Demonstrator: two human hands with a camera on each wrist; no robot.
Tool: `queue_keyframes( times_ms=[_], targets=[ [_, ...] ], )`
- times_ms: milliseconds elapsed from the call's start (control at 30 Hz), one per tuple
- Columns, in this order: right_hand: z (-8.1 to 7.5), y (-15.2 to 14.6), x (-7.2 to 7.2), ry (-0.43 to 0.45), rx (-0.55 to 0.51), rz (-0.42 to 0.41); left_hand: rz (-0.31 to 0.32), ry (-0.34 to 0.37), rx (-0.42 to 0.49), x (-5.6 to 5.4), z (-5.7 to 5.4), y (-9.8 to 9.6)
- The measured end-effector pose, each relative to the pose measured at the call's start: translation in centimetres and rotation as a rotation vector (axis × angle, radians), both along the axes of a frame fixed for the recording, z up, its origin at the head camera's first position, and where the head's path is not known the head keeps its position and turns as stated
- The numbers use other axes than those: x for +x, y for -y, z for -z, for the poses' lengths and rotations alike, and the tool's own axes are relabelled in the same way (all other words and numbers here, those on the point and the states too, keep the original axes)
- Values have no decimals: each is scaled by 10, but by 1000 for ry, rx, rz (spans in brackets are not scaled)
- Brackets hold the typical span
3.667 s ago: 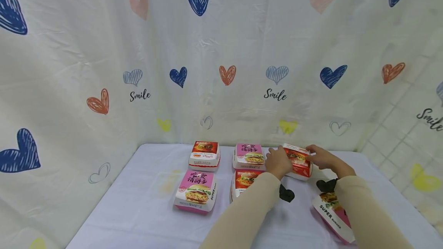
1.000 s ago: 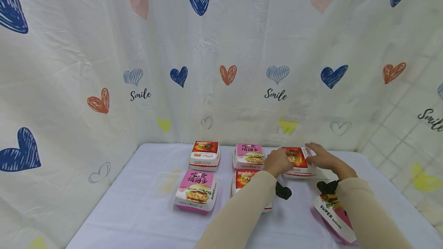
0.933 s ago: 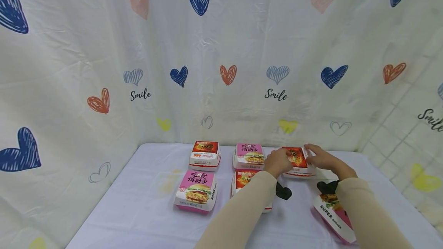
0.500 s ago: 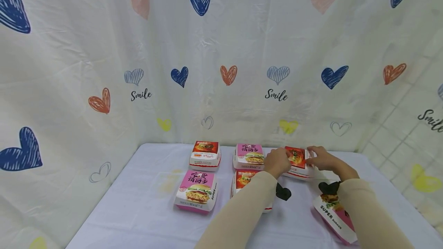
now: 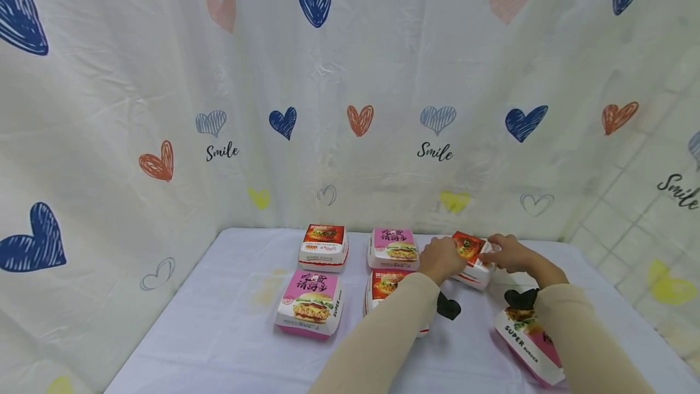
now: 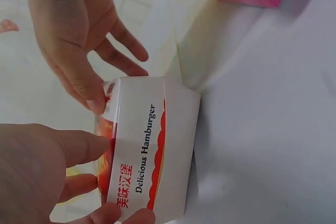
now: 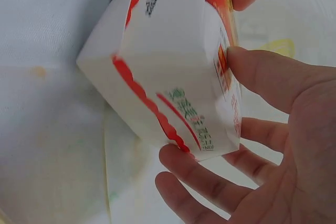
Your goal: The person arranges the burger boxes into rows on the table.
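Both hands are on a red and white burger box (image 5: 474,272) at the back right of the table, which sits at a slant. My left hand (image 5: 440,258) grips its left side; in the left wrist view the left fingers (image 6: 84,148) lie on the red top and at the edge by the "Delicious Hamburger" lettering. From the other side my right hand (image 5: 514,254) holds it. The right wrist view has the right thumb (image 7: 262,72) on the box's top and the fingers bent along its side. Fingers partly hide the burger picture.
To the left stand a pink burger box (image 5: 394,248) and a red one (image 5: 324,247) at the back, with another pink (image 5: 310,304) and red box (image 5: 385,284) in front. A tilted pink box (image 5: 527,345) lies under the right forearm. A heart-print curtain (image 5: 350,78) hangs behind.
The held box first turned so its lettered white side faced front, then swung clockwise to a slant, its near right corner coming closer. The right hand shifted slightly nearer; other boxes stayed put.
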State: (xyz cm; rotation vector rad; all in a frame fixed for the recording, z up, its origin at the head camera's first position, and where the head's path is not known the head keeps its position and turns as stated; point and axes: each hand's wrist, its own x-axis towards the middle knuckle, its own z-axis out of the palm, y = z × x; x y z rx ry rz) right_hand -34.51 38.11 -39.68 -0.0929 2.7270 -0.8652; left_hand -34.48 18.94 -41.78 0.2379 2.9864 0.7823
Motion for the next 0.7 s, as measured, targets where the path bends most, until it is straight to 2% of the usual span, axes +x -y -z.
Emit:
queue_keyframes(
  times_ms=[200, 467, 700],
  targets=[
    [4, -4, 0, 1, 0, -22, -15, 11, -31, 7, -2, -1],
    [8, -10, -1, 2, -16, -26, -12, 20, -9, 9, -1, -3],
    [4, -9, 3, -1, 5, -37, 45, 15, -14, 9, -4, 3]
  ],
)
